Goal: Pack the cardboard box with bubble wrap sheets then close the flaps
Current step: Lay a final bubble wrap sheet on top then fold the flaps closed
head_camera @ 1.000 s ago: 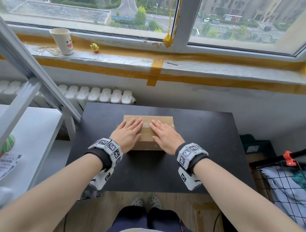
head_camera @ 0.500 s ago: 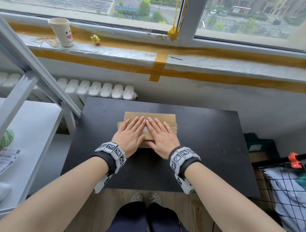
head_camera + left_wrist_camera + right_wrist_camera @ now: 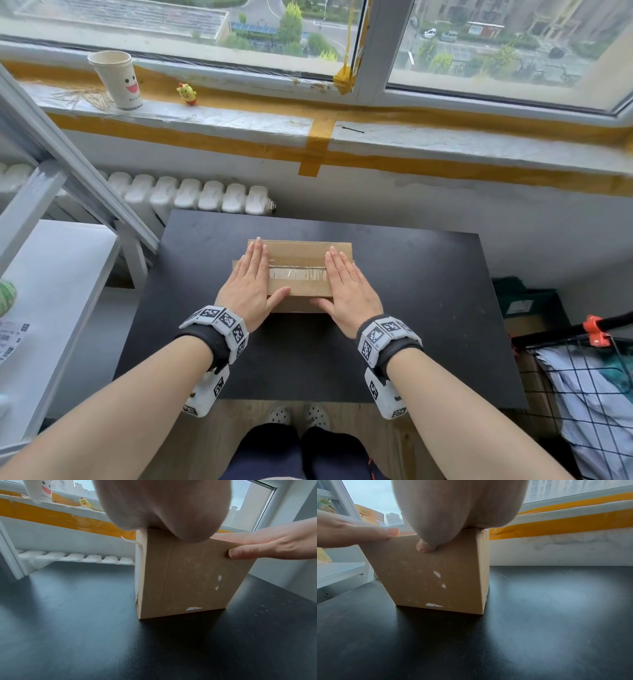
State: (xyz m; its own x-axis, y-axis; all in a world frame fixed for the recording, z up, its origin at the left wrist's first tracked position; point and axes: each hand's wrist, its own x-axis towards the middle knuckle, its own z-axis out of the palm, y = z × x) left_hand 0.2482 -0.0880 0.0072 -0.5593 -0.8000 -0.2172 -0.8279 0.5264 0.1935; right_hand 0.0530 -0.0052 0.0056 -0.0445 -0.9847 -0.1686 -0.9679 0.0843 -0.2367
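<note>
A brown cardboard box (image 3: 297, 270) stands in the middle of the black table (image 3: 411, 308), its top flaps folded down and meeting along a seam with old tape residue. My left hand (image 3: 250, 284) lies flat on the left end of the top, fingers straight, thumb against the near face. My right hand (image 3: 346, 286) lies flat on the right end in the same way. The wrist views show the box's near face (image 3: 185, 577) (image 3: 429, 574) with each thumb pressed on its upper edge. No bubble wrap is visible; the inside of the box is hidden.
A white shelf unit (image 3: 51, 274) stands left of the table and a radiator (image 3: 191, 195) behind it. On the windowsill sit a paper cup (image 3: 118, 78) and a small yellow toy (image 3: 186, 93). A wire basket with cloth (image 3: 589, 394) stands to the right.
Both hands have slid apart from the middle of the box top to its left and right ends, uncovering the seam. The box has stayed in place.
</note>
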